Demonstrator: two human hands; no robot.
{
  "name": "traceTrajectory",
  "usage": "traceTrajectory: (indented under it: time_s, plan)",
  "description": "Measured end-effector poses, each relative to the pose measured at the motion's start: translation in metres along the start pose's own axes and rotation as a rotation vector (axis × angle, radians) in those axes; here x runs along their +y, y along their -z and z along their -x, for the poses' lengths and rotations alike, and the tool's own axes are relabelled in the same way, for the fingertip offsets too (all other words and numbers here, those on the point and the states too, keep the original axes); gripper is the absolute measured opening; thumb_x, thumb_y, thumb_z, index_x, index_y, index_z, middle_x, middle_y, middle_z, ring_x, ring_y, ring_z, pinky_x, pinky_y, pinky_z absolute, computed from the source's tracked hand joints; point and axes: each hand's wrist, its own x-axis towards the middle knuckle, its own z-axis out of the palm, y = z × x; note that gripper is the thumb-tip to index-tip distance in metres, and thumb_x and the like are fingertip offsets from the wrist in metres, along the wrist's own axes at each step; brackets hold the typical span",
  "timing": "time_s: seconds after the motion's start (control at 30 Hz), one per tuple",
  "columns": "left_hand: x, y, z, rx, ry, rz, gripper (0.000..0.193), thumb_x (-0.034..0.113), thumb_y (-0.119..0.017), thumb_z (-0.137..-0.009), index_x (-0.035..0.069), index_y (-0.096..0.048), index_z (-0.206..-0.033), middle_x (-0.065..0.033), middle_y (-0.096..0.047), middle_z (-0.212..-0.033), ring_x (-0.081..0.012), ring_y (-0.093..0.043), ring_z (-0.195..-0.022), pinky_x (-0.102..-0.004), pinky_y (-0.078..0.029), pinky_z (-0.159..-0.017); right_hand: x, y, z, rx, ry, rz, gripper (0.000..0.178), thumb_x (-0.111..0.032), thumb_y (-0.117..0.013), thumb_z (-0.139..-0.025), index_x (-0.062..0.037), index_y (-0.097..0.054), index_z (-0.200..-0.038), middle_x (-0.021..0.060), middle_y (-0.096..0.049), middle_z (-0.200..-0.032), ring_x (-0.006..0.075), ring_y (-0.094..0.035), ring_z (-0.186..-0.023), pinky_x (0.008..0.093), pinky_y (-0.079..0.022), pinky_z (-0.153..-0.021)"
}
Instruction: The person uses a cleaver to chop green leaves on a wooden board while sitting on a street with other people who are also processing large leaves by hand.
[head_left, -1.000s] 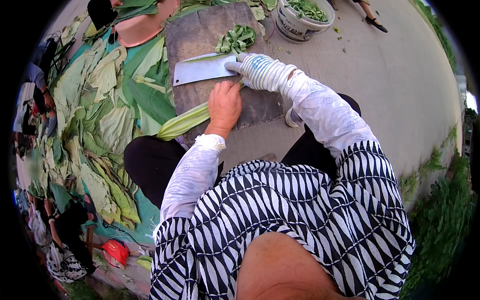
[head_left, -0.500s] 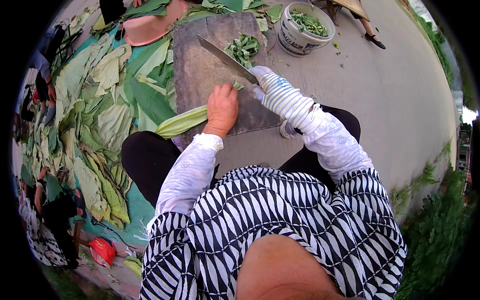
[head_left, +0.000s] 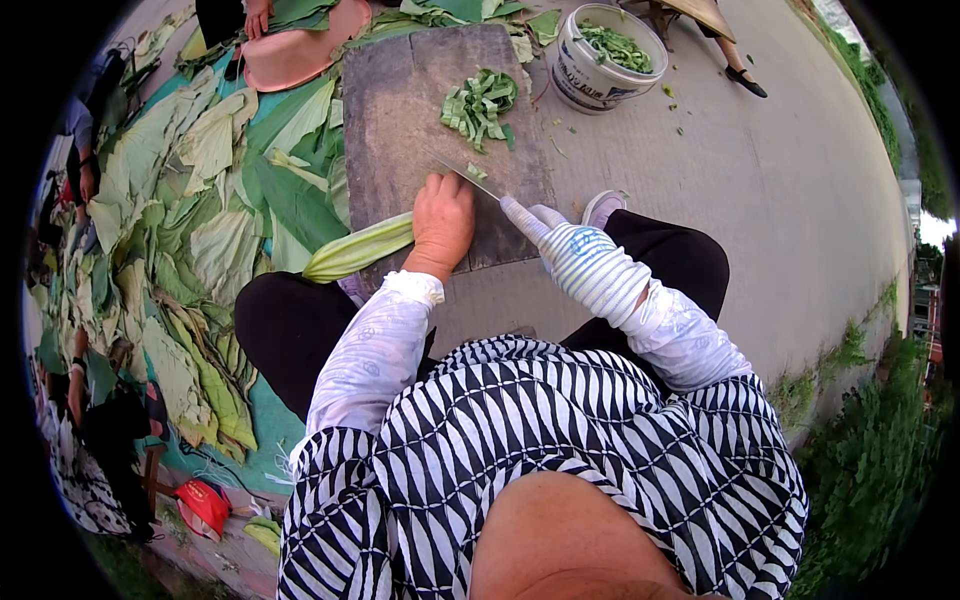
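My bare left hand [head_left: 443, 225] is closed over a folded bundle of pale green leaves [head_left: 358, 248], pressing it on the dark wooden cutting board [head_left: 390, 100]. The bundle's other end sticks out leftward past the board's edge. My right hand [head_left: 572, 245], in a striped white glove, grips a knife [head_left: 468, 178] whose handle is hidden in it. Seen nearly edge-on, the blade is down close to my left fingertips. A small cut green piece [head_left: 477, 171] sits just beyond the blade. Farther up the board is a heap of cut leaf strips [head_left: 479, 106].
A white bucket [head_left: 580, 80] of chopped greens stands beyond the board's right corner. Large leaves [head_left: 225, 250] cover a green sheet at left. A pink basin [head_left: 290, 60] and another person's hand [head_left: 259, 17] are at the far left. A red cap [head_left: 204, 508] lies lower left.
My right hand has brought the knife down and nearer, from over the leaf strips to beside my left fingertips. My left hand still holds the leaf bundle in nearly the same place.
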Motion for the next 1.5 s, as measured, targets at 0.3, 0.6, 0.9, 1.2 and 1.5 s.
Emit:
traceTrajectory:
  time_s: [0.3,0.6,0.9,1.2,1.5]
  plan:
    - [-0.002,-0.003,0.001,0.027,0.029,0.028,0.018,0.009,-0.057,-0.067,0.006,-0.061,-0.084,-0.0070,-0.055,-0.093,-0.0271,-0.051,-0.083,-0.0373,-0.046,-0.065,0.006,0.003,-0.035,-0.168,-0.087,-0.033,0.070,0.003,-0.046,-0.080,-0.0126,-0.022,-0.143,0.0220,-0.057,-0.103,0.0369,-0.061,-0.083,0.0411,-0.050,-0.075]
    - [0.002,0.001,0.004,0.024,0.048,0.069,0.024,0.007,-0.061,-0.067,0.004,-0.061,-0.090,-0.0073,-0.055,-0.098,-0.0269,-0.051,-0.087,-0.0371,-0.046,-0.073,0.011,0.010,-0.080,-0.162,-0.297,-0.239,0.067,-0.009,-0.048,-0.086,-0.0157,-0.016,-0.144,0.0288,-0.058,-0.105,0.0411,-0.059,-0.093,0.0458,-0.048,-0.079]
    - [-0.005,-0.006,0.006,0.089,0.070,0.133,0.021,0.006,-0.060,-0.068,0.004,-0.062,-0.089,-0.0087,-0.056,-0.094,-0.0285,-0.052,-0.084,-0.0388,-0.045,-0.072,0.014,-0.020,-0.056,0.094,-0.215,-0.250,0.063,-0.007,-0.049,-0.087,-0.0127,-0.021,-0.143,0.0256,-0.051,-0.122,0.0401,-0.051,-0.111,0.0411,-0.044,-0.091]
    - [-0.003,-0.001,0.005,0.073,0.074,0.113,0.019,0.003,-0.061,-0.070,0.003,-0.061,-0.088,-0.0093,-0.058,-0.094,-0.0302,-0.054,-0.084,-0.0398,-0.047,-0.072,0.003,-0.014,0.003,0.069,-0.098,-0.112,0.057,-0.004,-0.049,-0.085,-0.0116,-0.032,-0.139,0.0201,-0.058,-0.094,0.0357,-0.060,-0.080,0.0396,-0.050,-0.070]
    - [-0.002,0.001,0.003,0.027,0.082,0.102,0.021,0.005,-0.059,-0.069,0.004,-0.061,-0.089,-0.0087,-0.058,-0.094,-0.0297,-0.053,-0.085,-0.0391,-0.046,-0.072,0.010,-0.015,0.019,0.017,-0.061,-0.043,0.055,0.002,-0.047,-0.084,-0.0067,-0.035,-0.137,0.0116,-0.053,-0.076,0.0247,-0.056,-0.064,0.0333,-0.050,-0.063]
